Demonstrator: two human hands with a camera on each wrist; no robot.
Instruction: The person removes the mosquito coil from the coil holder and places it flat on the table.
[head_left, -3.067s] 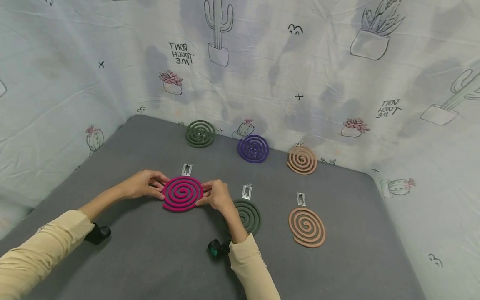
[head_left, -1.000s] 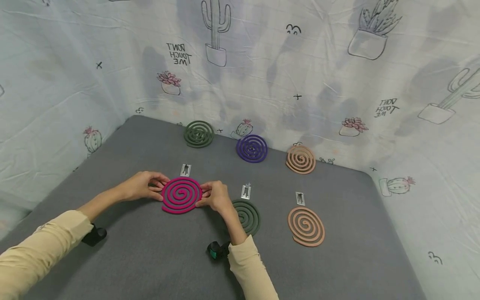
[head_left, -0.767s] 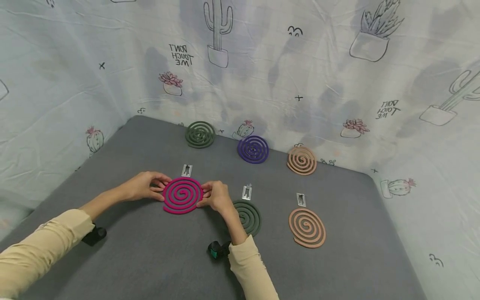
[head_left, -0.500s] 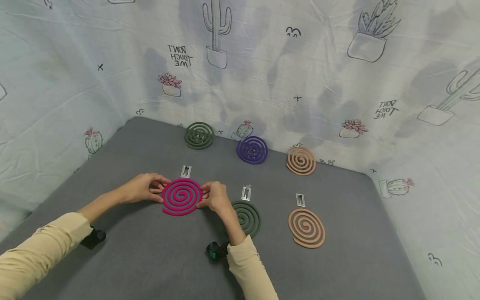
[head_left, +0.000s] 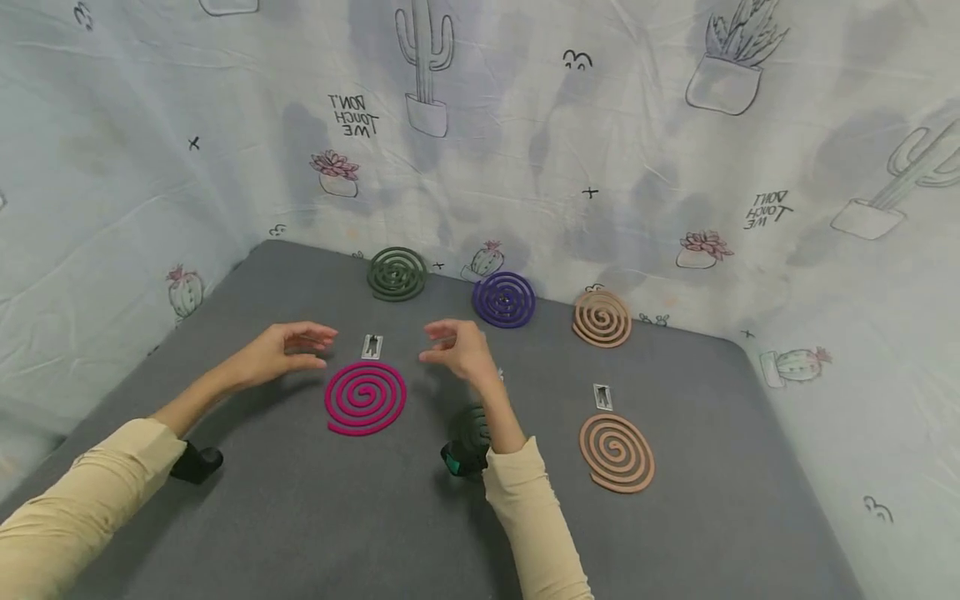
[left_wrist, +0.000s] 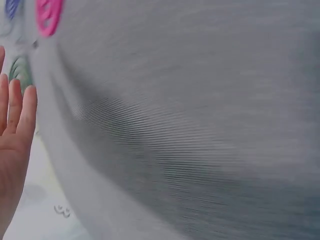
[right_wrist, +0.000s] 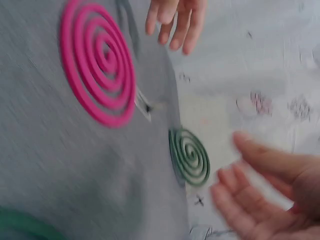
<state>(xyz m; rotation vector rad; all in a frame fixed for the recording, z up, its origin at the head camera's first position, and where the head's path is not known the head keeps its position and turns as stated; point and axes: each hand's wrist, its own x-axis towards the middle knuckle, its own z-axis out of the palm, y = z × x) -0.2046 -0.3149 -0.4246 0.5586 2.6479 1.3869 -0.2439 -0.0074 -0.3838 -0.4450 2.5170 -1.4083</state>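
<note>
A pink mosquito coil [head_left: 365, 392] lies flat on the grey table, with a small metal coil stand [head_left: 372, 347] just behind it. My left hand [head_left: 281, 354] hovers at the coil's left, fingers spread apart from the thumb and holding nothing. On the other side my right hand [head_left: 461, 350] is raised, also without anything in its grasp. Both hands are apart from the coil. Under the right wrist a dark green coil [head_left: 474, 429] is partly hidden, and its stand is almost covered by the forearm. The right wrist view shows the pink coil [right_wrist: 106, 60] between the hands.
Along the back edge lie a green coil [head_left: 396, 274], a purple coil [head_left: 504, 300] and a tan coil [head_left: 602, 317]. Another tan coil [head_left: 616, 450] is at the right, below a metal stand [head_left: 603, 397]. Cactus-printed cloth [head_left: 517, 150] hangs behind the table.
Both hands held the pink coil by its edges and have let go. They have moved up and apart, the right one farther right, over the front green coil. The pink coil stays on the table.
</note>
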